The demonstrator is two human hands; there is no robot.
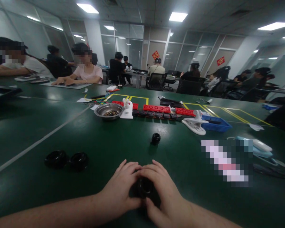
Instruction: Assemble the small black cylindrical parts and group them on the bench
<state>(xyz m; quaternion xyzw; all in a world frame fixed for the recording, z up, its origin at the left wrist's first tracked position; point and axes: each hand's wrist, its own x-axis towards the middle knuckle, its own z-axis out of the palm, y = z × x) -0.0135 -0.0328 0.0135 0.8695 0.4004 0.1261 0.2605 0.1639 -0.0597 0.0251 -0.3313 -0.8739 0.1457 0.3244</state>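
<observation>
Black ring [142,188] — left fingers [127,167] and right fingers [155,170] curl around it.

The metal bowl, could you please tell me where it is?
In the head view, the metal bowl stands left of centre, beyond the left hand, beside a white clip.

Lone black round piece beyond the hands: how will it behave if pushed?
The black piece may roll, given its rounded sides. Its glossy surface could be slippery. Probably stiff: its outline shows no sag.
</observation>
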